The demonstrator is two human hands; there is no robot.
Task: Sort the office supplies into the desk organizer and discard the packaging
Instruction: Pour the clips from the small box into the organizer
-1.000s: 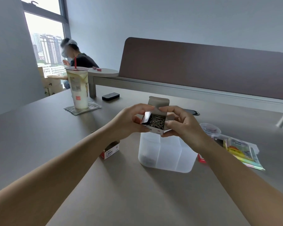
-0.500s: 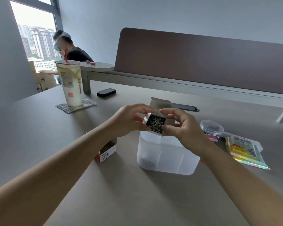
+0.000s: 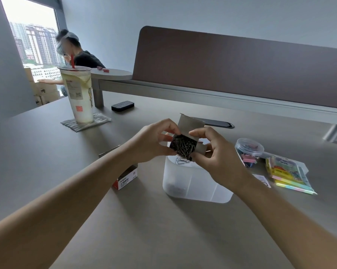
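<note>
Both hands hold a small open cardboard box of metal paper clips tipped over the far left corner of the translucent white plastic desk organizer in the middle of the grey table. The left hand pinches the box's left side, and the right hand grips its right side, the flap standing up. A few clips hang from the box's mouth into the organizer. A red-and-white cardboard box lies just left; a clear round tub of binder clips and a packet of coloured sticky notes lie right.
</note>
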